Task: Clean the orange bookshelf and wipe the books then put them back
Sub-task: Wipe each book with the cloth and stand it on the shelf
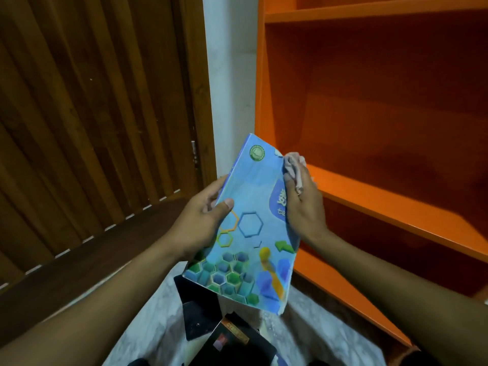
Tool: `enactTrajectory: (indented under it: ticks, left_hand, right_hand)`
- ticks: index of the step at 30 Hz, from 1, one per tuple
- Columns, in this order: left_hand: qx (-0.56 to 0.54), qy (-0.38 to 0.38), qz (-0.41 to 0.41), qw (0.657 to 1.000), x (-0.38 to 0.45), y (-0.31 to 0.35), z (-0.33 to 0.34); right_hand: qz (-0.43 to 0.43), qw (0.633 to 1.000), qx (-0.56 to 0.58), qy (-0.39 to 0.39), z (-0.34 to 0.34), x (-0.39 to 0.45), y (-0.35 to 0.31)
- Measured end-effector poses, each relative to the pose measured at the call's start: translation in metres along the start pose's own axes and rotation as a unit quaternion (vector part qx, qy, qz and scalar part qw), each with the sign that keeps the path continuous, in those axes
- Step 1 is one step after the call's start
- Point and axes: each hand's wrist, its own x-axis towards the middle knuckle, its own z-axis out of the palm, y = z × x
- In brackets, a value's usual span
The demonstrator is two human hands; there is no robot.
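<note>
Head view: your left hand [203, 220] grips the book [250, 228] at centre frame, thumb on the cover, fingers curled behind the spine. Your right hand [303, 204], at 3 o'clock of the book, bunches the cloth [294, 165] in its fingers against the cover. The shelf [383, 101] stands at 2 o'clock. Risk: hard wiping may bend the cover or twist the book loose.
</note>
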Motion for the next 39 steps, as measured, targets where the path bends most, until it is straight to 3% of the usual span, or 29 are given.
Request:
enactTrajectory:
  ticks: [2,5,9,12,15,17,19,21,23,26,30,34,39]
  left_hand:
    - [-0.031,0.015,-0.013,0.999,0.002,0.002,0.004]
    - [-0.069,0.079,-0.024,0.994,0.008,0.005,0.003]
    - [-0.141,0.181,-0.024,0.973,0.015,0.013,-0.014]
    - [-0.145,0.245,-0.042,0.958,0.013,0.013,-0.029]
    - [-0.116,0.266,-0.065,0.955,0.005,0.008,-0.039]
    - [-0.087,0.26,-0.078,0.958,-0.002,0.003,-0.043]
    - [-0.058,0.245,-0.089,0.964,-0.008,-0.003,-0.042]
    - [-0.01,0.21,-0.093,0.973,-0.014,-0.009,-0.037]
    - [0.045,0.169,-0.089,0.981,-0.019,-0.014,-0.029]
    - [0.032,0.136,-0.092,0.986,-0.02,-0.023,-0.014]
    - [-0.098,0.142,-0.119,0.978,-0.01,-0.023,0.009]
    - [-0.235,0.187,-0.132,0.945,0.002,-0.009,0.011]
    - [-0.321,0.251,-0.124,0.905,0.012,-0.005,-0.022]
  right_hand:
    - [0.001,0.998,0.06,-0.021,0.005,-0.01,-0.001]
    - [-0.023,0.986,0.122,-0.115,0.012,-0.034,-0.001]
    - [-0.025,0.964,0.127,-0.234,0.024,-0.069,-0.002]
    - [-0.083,0.944,0.082,-0.309,0.024,-0.08,-0.001]
    - [-0.069,0.94,0.071,-0.326,0.023,-0.076,-0.01]
    - [0.038,0.957,0.114,-0.264,0.025,-0.065,-0.021]
    - [0.162,0.961,0.171,-0.145,0.027,-0.045,-0.024]
    - [0.262,0.924,0.278,-0.027,0.026,-0.02,-0.025]
    - [0.264,0.9,0.336,0.083,0.02,0.005,-0.023]
    - [0.155,0.936,0.275,0.158,0.023,0.02,-0.029]
    - [0.018,0.989,0.15,0.004,0.049,-0.007,-0.041]
    - [-0.041,0.986,0.104,-0.12,0.064,-0.039,-0.049]
    - [-0.051,0.964,0.154,-0.209,0.06,-0.061,-0.046]
